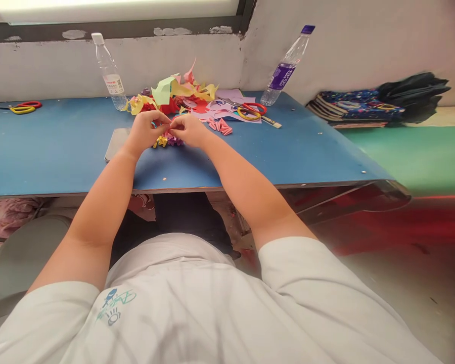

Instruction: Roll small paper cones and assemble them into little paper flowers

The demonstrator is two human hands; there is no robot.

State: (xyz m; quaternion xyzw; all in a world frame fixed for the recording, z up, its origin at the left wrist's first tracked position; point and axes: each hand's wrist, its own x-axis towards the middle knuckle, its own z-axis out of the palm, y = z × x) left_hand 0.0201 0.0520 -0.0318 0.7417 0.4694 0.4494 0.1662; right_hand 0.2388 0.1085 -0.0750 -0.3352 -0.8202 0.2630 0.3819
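Note:
Above the blue table (276, 156), my left hand (147, 132) and my right hand (191, 129) meet with thumbs and forefingers pinched together. Between the fingertips is a small reddish piece that looks like paper, mostly hidden by the fingers. Right below the hands lie small yellow folded paper pieces (160, 142) and purple folded paper pieces (175, 141). Several pink folded paper pieces (220, 126) lie just right of my right hand. A flat, pale, phone-like slab (117, 143) sits beside my left wrist.
Behind the hands is a heap of crumpled coloured paper (170, 93). Red-and-yellow scissors (250, 112) rest on lilac sheets at right; another pair of scissors (25, 107) lies far left. Two plastic bottles, left (114, 83) and right (282, 76), stand near the wall.

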